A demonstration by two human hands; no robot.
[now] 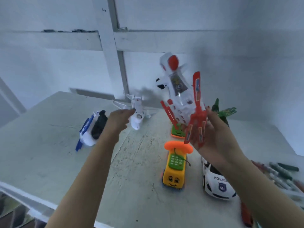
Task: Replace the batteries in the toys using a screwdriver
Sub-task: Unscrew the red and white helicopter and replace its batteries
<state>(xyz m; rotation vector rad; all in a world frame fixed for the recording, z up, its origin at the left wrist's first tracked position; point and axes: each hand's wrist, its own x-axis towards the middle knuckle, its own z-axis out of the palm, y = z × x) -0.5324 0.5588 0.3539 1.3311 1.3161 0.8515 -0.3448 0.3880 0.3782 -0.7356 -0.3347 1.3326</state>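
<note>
My right hand holds a white and red toy helicopter up in the air above the table, its red rotor blades hanging over my palm. My left hand reaches out to a small white toy plane lying on the table, fingertips touching its body; whether it grips the plane is unclear. No screwdriver can be made out for certain.
On the pale table lie a blue and white toy, a yellow phone-car toy, a white police car, a green toy and an orange-green toy. Several batteries lie at right. White wall behind.
</note>
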